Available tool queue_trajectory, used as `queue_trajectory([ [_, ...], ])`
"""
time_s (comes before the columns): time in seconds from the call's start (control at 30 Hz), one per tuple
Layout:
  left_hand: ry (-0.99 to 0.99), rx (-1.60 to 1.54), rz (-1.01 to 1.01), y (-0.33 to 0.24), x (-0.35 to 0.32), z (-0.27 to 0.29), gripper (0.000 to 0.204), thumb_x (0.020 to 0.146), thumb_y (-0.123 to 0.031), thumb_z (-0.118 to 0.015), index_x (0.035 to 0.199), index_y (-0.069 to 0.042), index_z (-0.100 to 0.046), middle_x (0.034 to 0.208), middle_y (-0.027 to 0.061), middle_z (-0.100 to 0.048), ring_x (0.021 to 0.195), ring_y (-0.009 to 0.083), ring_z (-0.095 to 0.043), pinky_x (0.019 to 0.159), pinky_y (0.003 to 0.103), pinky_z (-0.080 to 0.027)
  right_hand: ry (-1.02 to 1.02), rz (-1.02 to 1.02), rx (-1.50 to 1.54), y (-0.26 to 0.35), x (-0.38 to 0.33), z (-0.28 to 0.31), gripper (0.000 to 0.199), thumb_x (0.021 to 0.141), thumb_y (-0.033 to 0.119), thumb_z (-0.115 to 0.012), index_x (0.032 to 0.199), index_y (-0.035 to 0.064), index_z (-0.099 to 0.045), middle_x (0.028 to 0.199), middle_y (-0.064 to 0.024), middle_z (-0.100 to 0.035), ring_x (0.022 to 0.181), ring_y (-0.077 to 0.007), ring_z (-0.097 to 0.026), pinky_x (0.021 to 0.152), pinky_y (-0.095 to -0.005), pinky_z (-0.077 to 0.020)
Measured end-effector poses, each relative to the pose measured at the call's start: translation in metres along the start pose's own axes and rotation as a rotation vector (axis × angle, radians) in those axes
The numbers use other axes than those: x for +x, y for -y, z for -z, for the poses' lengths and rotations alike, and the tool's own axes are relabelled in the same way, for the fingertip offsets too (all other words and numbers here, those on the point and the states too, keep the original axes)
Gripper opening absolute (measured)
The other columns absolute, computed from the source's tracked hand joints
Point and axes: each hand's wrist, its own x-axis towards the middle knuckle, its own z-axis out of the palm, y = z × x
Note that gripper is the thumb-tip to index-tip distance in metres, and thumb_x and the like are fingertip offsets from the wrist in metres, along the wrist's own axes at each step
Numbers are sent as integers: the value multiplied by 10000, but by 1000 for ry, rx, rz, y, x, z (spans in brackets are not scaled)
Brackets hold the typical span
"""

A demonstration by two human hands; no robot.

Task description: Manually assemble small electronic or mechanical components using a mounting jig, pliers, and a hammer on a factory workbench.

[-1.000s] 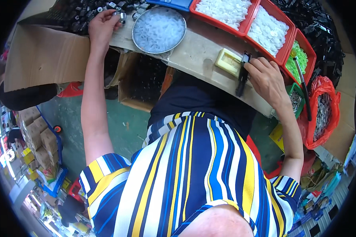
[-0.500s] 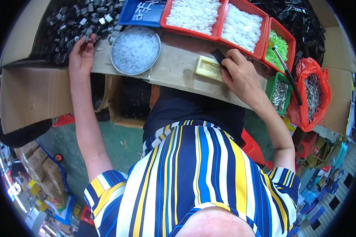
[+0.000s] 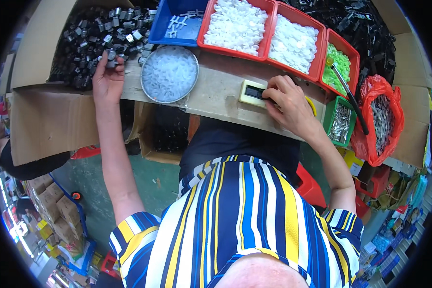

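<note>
At the near edge of a heap of small black and grey blocks (image 3: 84, 41), my left hand (image 3: 109, 86) has its thumb and fingers closed around a small grey block (image 3: 112, 63). My right hand (image 3: 293, 106) is on the bench, fingertips pinching a black plastic piece (image 3: 255, 92). That piece lies in the recess of a cream rectangular fixture (image 3: 248, 100). My fingers cover its right end. A yellow curved thing (image 3: 311, 105) shows just beyond my right hand, mostly hidden.
Between my hands stands a round metal dish of translucent bits (image 3: 170, 74). Behind are a blue tray (image 3: 185, 33), red trays (image 3: 269, 50) of white and green pieces, and black parts. At right are a green tray of metal pins (image 3: 341, 120), a black-handled tool (image 3: 349, 91) and a red bag (image 3: 367, 129).
My right hand has brought the black piece into the cream fixture's recess. My left hand has closed on a grey block from the heap. The whole view has shifted slightly.
</note>
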Motion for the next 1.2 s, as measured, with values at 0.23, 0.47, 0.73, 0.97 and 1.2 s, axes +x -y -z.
queue_trajectory([
  [0.23,168,129,105,41,-45,-68,145,924,-158,-676,1023,-82,-604,974,100,-675,808,215,-656,651,256,-514,-251,52,263,16,20,7,250,810,66,-702,1044,0,-646,1013,-148,-613,958,-327,-612,810,-393,-513],
  [0.47,418,279,211,132,-79,-116,161,892,-27,-663,998,-79,-554,986,87,-669,809,202,-696,672,245,-525,-195,-140,861,36,56,-2,334,925,220,-695,1208,54,-630,973,-15,-676,859,-65,-608,670,-213,-450],
  [0.73,313,906,-92,178,-89,-119,168,866,-49,-720,971,-26,-591,918,64,-659,763,131,-645,679,212,-496,-201,-260,745,4,32,-3,238,864,78,-685,1088,32,-621,956,11,-638,837,-42,-587,656,-189,-444],
  [0.97,437,1557,-968,179,-89,-140,127,837,-48,-711,938,-2,-649,915,95,-676,821,167,-642,723,293,-493,-331,-241,1046,-2,19,-12,302,850,50,-678,1138,4,-603,993,-21,-638,874,-85,-608,796,-251,-515],
  [1.2,266,462,315,180,-105,-164,173,945,-173,-675,1024,-20,-669,890,21,-690,726,63,-607,625,185,-437,-394,-166,1028,11,12,-11,272,865,38,-661,1135,9,-659,1084,-81,-678,988,-171,-638,897,-317,-519],
])
